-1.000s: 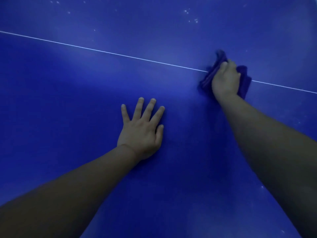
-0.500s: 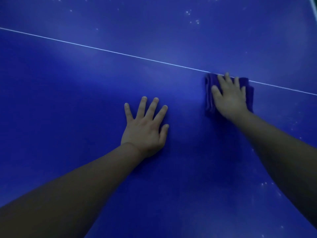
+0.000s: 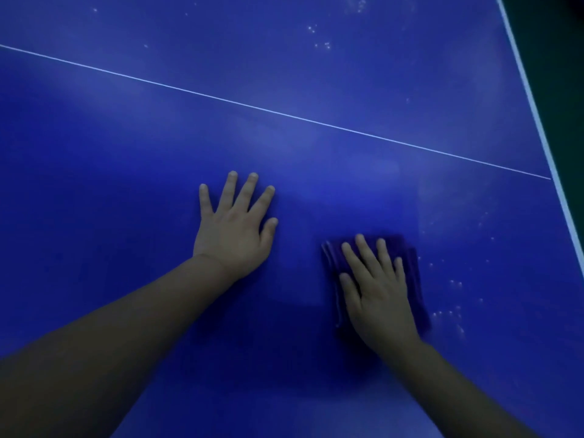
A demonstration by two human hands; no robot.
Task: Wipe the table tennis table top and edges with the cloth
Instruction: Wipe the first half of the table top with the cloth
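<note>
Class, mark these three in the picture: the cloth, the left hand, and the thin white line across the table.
cloth (image 3: 414, 263), head view, bare right edge beside the fingers.
left hand (image 3: 232, 230), head view, back of the hand.
white line (image 3: 268, 109), head view, middle of its length.

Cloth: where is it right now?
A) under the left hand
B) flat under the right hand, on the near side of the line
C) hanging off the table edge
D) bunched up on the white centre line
B: the right hand presses the cloth flat on the table top, well short of the white line; the left hand lies on bare table.
</note>
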